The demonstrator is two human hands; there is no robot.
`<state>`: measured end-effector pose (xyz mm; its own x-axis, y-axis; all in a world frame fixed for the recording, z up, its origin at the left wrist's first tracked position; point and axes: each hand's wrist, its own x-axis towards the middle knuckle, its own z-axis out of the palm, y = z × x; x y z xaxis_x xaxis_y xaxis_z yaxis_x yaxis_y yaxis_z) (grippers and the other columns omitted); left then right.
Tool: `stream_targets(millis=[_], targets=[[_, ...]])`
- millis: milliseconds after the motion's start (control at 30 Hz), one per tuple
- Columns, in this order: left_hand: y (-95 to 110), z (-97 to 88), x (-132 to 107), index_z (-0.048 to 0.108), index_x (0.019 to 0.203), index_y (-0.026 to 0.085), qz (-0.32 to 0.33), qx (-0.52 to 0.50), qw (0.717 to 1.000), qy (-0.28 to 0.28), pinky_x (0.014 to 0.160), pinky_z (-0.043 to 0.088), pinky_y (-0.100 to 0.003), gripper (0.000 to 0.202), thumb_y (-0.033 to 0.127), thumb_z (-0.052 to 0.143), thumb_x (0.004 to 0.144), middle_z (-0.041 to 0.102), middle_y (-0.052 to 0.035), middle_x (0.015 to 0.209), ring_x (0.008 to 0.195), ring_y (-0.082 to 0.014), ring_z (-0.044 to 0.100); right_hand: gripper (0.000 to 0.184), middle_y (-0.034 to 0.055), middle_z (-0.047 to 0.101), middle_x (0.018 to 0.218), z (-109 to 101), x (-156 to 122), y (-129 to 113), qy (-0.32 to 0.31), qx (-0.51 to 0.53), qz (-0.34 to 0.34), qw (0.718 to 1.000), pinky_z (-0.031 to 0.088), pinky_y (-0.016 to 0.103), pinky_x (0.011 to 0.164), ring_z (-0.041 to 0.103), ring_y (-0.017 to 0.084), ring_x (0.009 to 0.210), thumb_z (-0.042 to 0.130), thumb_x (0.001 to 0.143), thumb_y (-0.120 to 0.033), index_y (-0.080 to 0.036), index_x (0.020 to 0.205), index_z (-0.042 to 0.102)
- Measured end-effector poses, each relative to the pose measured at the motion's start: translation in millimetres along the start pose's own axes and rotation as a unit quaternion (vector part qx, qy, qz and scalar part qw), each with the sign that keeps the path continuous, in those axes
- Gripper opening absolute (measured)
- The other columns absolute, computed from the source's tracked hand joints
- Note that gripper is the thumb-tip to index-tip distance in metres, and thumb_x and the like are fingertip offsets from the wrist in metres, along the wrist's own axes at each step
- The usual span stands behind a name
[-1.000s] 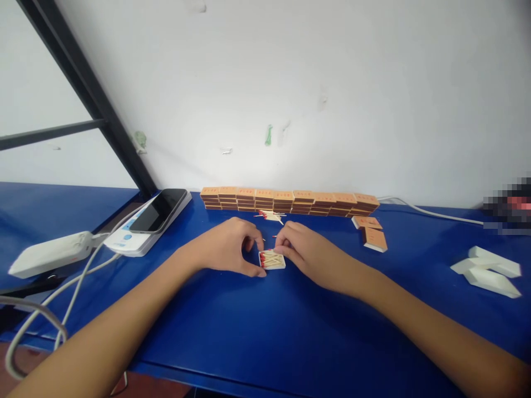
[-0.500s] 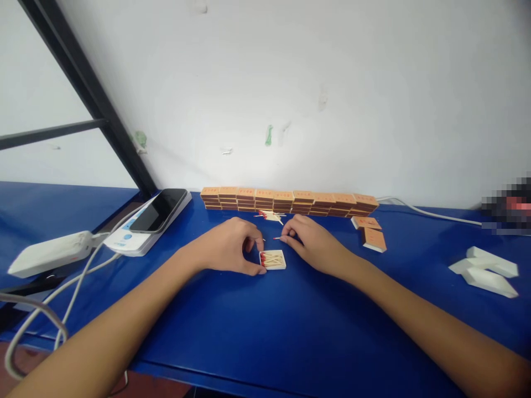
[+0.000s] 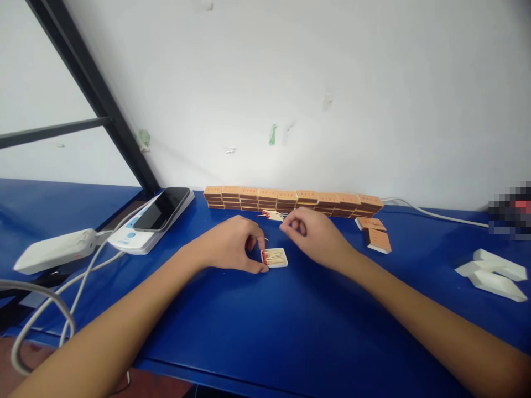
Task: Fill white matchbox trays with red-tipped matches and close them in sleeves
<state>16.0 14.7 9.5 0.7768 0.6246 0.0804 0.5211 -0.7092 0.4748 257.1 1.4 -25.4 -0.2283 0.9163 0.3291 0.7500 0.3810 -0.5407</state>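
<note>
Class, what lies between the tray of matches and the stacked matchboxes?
The head view shows a pile of loose matches, the fingertips of the right hand and, beside the left hand, what looks like a stray match.

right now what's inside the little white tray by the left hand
The little white tray holds wooden matches, their visible red heads toward the left hand. The upper ones hide any matches beneath and much of the floor.

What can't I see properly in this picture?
In the head view:
Whether the right hand holds a match: its curled fingers hide that.
How many matches the loose pile holds: too small, overlapping.
Lettering on the matchbox row: too small and blurred.
What the dark object is: pixelated and cut off by the right edge.
</note>
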Motion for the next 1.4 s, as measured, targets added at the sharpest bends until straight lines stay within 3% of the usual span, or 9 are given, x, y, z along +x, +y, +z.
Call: stream_targets(millis=[67, 167, 267, 367, 533, 667, 833, 1133, 1400], targets=[[0.7, -0.5, -0.9, 0.08, 0.091, 0.019, -0.001, -0.003, 1.0, -0.003, 0.06, 0.043, -0.028, 0.032, 0.041, 0.091, 0.07, 0.069, 0.0002, 0.078, 0.067, -0.0135, 0.061, 0.011, 0.0037, 0.065, 0.084, 3.6, 14.1, 14.3, 0.039, -0.038, 0.036, 0.998, 0.041, 0.033, 0.067, 0.058, 0.019, 0.075, 0.07, 0.092, -0.03, -0.02, 0.086, 0.069], [1.9, -2.3, -1.6, 0.079, 0.094, 0.018, -0.01, -0.015, 1.0, 0.003, 0.06, 0.043, -0.027, 0.046, 0.056, 0.091, 0.07, 0.07, -0.0006, 0.078, 0.067, -0.0137, 0.061, 0.014, 0.0047, 0.067, 0.085, 10.3, 23.4, 29.9, 0.022, -0.067, 0.039, 0.997, 0.041, 0.033, 0.067, 0.059, 0.02, 0.075, 0.071, 0.091, -0.032, -0.02, 0.085, 0.068], [-0.3, -4.4, -0.1, 0.078, 0.097, 0.018, -0.012, -0.01, 1.0, 0.025, 0.059, 0.041, -0.027, 0.046, 0.063, 0.076, 0.087, 0.069, -0.0008, 0.075, 0.064, -0.0127, 0.059, 0.01, 0.0053, 0.067, 0.087, 14.9, 21.0, 34.8, 0.005, -0.069, 0.014, 0.998, 0.042, 0.032, 0.07, 0.06, 0.02, 0.078, 0.065, 0.094, -0.024, -0.02, 0.086, 0.068], [-7.8, -4.9, 2.8, 0.078, 0.098, 0.018, -0.013, 0.054, 0.997, 0.053, 0.062, 0.04, -0.028, 0.036, 0.05, 0.062, 0.101, 0.07, -0.0018, 0.077, 0.065, -0.013, 0.059, 0.012, 0.0057, 0.066, 0.088, 16.4, 17.3, 33.8, -0.006, -0.064, -0.013, 0.998, 0.043, 0.032, 0.073, 0.06, 0.021, 0.082, 0.062, 0.097, -0.022, -0.02, 0.086, 0.067], [-19.2, -1.7, 5.2, 0.075, 0.102, 0.019, -0.022, 0.144, 0.987, 0.063, 0.066, 0.041, -0.03, 0.022, 0.038, 0.064, 0.1, 0.073, -0.0037, 0.087, 0.072, -0.016, 0.062, 0.005, 0.0056, 0.064, 0.096, 17.9, 18.4, 35.1, -0.006, -0.053, -0.055, 0.997, 0.045, 0.033, 0.078, 0.061, 0.021, 0.088, 0.062, 0.099, -0.023, -0.021, 0.097, 0.066], [-19.2, -2.2, 4.0, 0.075, 0.101, 0.019, -0.02, 0.152, 0.986, 0.063, 0.065, 0.041, -0.03, 0.022, 0.038, 0.065, 0.099, 0.073, -0.0034, 0.086, 0.072, -0.0161, 0.061, 0.009, 0.0042, 0.06, 0.091, 19.6, 19.9, 38.6, -0.003, -0.042, -0.074, 0.996, 0.044, 0.032, 0.074, 0.059, 0.02, 0.084, 0.061, 0.1, -0.024, -0.022, 0.098, 0.069], [-21.9, -4.5, 3.6, 0.075, 0.101, 0.019, -0.022, 0.153, 0.986, 0.065, 0.067, 0.042, -0.03, 0.015, 0.026, 0.065, 0.095, 0.071, -0.0028, 0.084, 0.072, -0.0157, 0.061, 0.011, 0.0047, 0.061, 0.093, 19.8, 19.6, 37.0, 0.006, -0.044, -0.074, 0.996, 0.044, 0.032, 0.074, 0.059, 0.02, 0.084, 0.061, 0.1, -0.024, -0.022, 0.101, 0.071], [-32.5, 8.6, 6.5, 0.075, 0.108, 0.019, 0.006, 0.136, 0.987, 0.084, 0.077, 0.048, -0.033, 0.019, 0.031, 0.063, 0.098, 0.067, -0.0079, 0.104, 0.089, -0.0206, 0.065, 0.012, 0.0056, 0.061, 0.094, 14.6, 19.8, 32.9, -0.035, -0.047, -0.059, 0.997, 0.044, 0.032, 0.075, 0.058, 0.02, 0.084, 0.058, 0.1, -0.023, -0.019, 0.092, 0.065], [-26.5, -0.2, 4.9, 0.075, 0.103, 0.018, -0.003, 0.139, 0.987, 0.085, 0.075, 0.047, -0.032, 0.014, 0.022, 0.063, 0.097, 0.07, -0.0059, 0.095, 0.083, -0.0193, 0.063, 0.014, 0.0036, 0.06, 0.093, -12.9, -9.9, 1.1, -0.107, -0.003, -0.107, 0.988, 0.042, 0.031, 0.072, 0.056, 0.018, 0.081, 0.053, 0.105, -0.024, -0.022, 0.094, 0.062]])
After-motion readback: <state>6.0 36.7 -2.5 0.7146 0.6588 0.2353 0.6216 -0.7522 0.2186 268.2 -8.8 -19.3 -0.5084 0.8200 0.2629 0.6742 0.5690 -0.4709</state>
